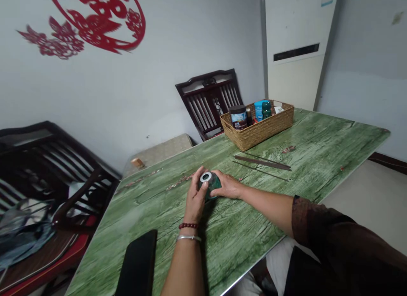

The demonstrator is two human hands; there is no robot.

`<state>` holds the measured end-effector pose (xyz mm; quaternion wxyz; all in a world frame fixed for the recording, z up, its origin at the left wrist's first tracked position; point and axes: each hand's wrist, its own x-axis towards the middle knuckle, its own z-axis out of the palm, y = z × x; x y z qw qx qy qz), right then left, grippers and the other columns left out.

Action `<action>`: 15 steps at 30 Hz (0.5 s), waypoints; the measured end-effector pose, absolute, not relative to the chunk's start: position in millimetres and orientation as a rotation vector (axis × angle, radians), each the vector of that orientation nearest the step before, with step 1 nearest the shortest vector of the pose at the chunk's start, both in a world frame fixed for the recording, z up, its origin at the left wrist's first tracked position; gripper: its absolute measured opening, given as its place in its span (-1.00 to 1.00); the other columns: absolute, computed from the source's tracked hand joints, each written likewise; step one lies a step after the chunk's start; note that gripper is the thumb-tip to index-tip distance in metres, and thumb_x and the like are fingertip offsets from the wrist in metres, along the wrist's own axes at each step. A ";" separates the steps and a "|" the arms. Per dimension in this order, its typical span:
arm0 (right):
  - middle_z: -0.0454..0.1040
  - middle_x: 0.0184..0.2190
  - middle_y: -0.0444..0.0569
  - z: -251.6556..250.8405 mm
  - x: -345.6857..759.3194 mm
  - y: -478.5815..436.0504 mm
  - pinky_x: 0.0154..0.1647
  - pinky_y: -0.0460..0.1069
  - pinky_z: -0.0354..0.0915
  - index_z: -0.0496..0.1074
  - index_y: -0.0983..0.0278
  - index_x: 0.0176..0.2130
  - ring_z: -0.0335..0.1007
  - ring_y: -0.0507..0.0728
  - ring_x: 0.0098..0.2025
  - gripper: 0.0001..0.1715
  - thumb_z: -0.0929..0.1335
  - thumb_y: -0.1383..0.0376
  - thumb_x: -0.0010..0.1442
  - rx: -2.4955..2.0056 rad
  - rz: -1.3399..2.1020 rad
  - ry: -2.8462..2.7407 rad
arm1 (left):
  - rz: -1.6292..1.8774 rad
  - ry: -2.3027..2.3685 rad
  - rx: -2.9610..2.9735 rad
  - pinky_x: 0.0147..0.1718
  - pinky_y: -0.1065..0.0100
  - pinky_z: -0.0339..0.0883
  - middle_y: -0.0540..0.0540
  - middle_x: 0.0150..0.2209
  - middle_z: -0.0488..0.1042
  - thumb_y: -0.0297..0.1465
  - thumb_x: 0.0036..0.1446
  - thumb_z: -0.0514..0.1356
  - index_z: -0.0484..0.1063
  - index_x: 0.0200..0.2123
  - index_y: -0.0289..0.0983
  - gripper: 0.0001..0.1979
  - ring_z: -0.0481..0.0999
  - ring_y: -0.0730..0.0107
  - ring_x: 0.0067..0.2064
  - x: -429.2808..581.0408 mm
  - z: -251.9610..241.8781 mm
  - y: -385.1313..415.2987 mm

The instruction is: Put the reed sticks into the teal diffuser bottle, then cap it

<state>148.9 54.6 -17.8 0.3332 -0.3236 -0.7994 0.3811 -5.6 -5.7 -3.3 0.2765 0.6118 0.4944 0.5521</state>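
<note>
Both of my hands are wrapped round a small teal glass bottle with a silver-white ring round its open mouth. My left hand grips its left side, thumb up near the rim; my right hand holds the right side. The bottle stands upright at the green table, though its base is hidden, so I cannot tell whether it touches the top. Beyond my right hand lie several thin dark sticks, spread side by side.
A wicker basket with jars and bottles sits at the table's far side. A black flat object lies left of my left forearm. Dark wooden chairs stand behind and at the left, the left one with cloth on it.
</note>
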 end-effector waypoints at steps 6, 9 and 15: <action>0.42 0.10 0.07 -17.2 149.0 54.5 0.07 0.11 0.25 0.17 0.25 0.21 0.37 0.26 0.11 -0.08 0.54 0.26 -0.05 -0.827 0.999 -2.083 | 1.491 1.300 1.656 0.22 0.11 0.17 -0.18 0.15 0.42 -0.20 0.17 0.21 0.27 0.19 -0.14 -0.47 0.38 0.17 0.20 -5.5 -4.2 -2.1; 0.42 0.10 0.06 -17.0 149.0 53.1 0.07 0.10 0.25 0.18 0.23 0.20 0.37 0.24 0.11 -0.11 0.53 0.28 -0.04 -0.790 1.004 -2.070 | 1.551 1.402 1.651 0.19 0.09 0.20 -0.19 0.10 0.43 -0.21 0.10 0.28 0.25 0.18 -0.13 -0.42 0.41 0.17 0.16 -4.8 -4.1 -1.5; 0.46 0.05 0.06 -14.4 150.0 51.1 0.02 0.08 0.28 0.19 0.25 0.20 0.41 0.26 0.07 -0.08 0.55 0.22 -0.06 -0.859 1.004 -2.114 | 1.670 1.460 1.587 0.14 0.07 0.23 -0.21 0.11 0.38 -0.03 0.16 0.17 0.13 0.27 -0.11 -0.33 0.38 0.13 0.18 -6.0 -4.3 -4.6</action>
